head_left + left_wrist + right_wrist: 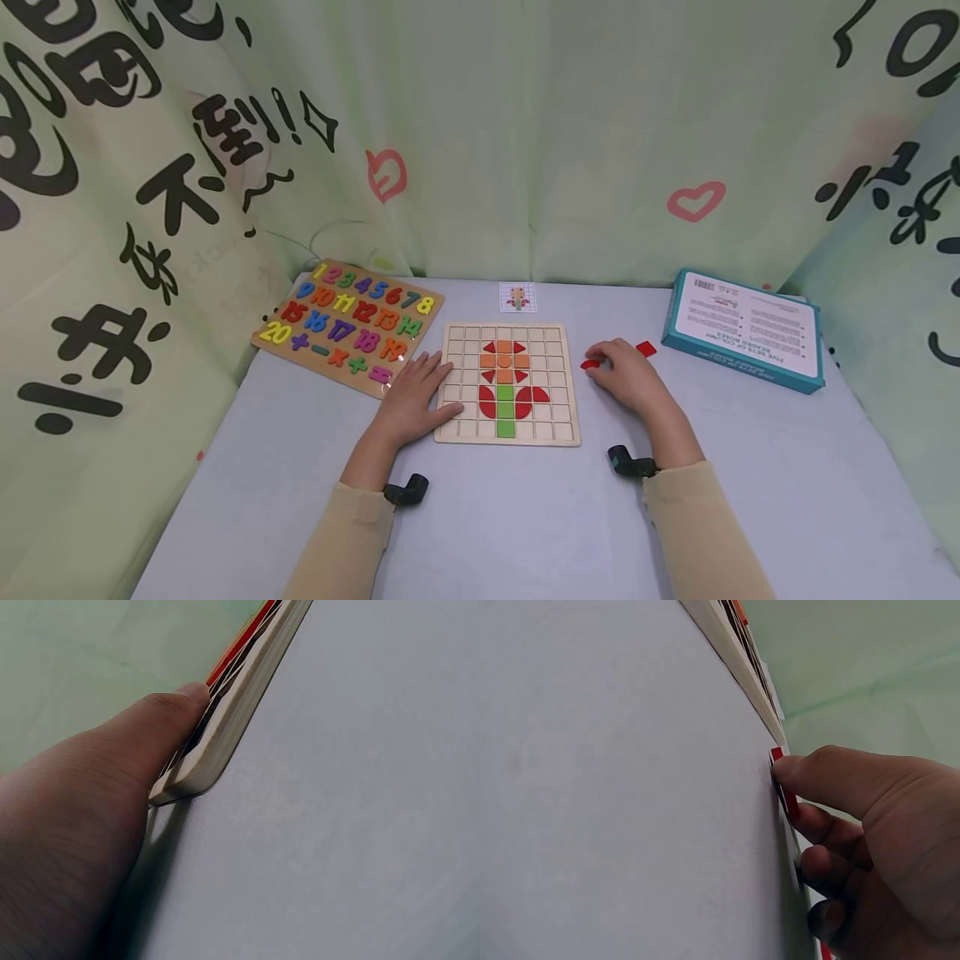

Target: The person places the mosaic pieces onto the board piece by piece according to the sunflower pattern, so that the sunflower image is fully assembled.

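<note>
A wooden grid board (564, 383) bears a pattern of orange, red and green flat pieces. My left hand (408, 400) rests on its left side, fingers extended and thumb on the lower left part; in the left wrist view the thumb lies over the board's edge (225, 742). To the right of the board, my right hand (624, 377) pinches a small red piece (590, 364) between thumb and fingers. The right wrist view shows that red piece (786, 784) tilted, close over the tabletop. Another red piece (646, 348) lies just beyond the right hand.
A number puzzle board (352, 325) lies at the left, close to the left hand. Behind the grid board is a small pattern card (517, 297). A teal box (742, 329) lies at the back right. Printed curtains (480, 150) hang around the white table (517, 525).
</note>
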The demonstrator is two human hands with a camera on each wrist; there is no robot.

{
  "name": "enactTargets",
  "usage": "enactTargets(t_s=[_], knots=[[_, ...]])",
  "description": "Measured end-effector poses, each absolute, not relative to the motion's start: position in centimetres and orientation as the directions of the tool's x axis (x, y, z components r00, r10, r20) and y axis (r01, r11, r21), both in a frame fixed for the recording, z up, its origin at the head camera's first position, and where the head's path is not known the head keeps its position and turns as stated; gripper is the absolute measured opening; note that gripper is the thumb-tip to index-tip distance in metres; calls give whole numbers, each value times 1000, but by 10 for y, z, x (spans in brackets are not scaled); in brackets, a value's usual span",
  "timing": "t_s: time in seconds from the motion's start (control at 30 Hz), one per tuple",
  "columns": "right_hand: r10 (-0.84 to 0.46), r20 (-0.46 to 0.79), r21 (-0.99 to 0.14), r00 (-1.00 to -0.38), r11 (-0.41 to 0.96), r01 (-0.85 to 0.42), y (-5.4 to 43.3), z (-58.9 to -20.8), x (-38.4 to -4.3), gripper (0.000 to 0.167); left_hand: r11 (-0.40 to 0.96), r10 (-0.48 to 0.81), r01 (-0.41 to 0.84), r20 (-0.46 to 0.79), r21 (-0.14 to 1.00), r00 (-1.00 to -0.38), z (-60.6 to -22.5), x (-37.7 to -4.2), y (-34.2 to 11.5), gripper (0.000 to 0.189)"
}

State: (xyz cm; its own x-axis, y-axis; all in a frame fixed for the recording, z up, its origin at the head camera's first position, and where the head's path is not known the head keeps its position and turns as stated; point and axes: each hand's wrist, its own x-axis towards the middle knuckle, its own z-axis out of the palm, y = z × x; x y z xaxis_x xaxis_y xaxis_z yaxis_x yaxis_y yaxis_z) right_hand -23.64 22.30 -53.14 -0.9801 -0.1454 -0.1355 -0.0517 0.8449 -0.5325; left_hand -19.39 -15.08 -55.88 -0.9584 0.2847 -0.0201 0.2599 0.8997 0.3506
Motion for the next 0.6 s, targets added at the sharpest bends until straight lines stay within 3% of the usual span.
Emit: enactTargets(t_s=[0.33, 0.6], knots=[[-118, -97, -543, -988, 838, -47, 226, -533, -237, 32, 899, 287, 265, -12, 349, -958, -559, -194, -151, 81], [-63, -161, -544, -985, 838, 35, 230, -526, -236, 37, 896, 293, 272, -7, 350, -956, -560, -194, -151, 82]])
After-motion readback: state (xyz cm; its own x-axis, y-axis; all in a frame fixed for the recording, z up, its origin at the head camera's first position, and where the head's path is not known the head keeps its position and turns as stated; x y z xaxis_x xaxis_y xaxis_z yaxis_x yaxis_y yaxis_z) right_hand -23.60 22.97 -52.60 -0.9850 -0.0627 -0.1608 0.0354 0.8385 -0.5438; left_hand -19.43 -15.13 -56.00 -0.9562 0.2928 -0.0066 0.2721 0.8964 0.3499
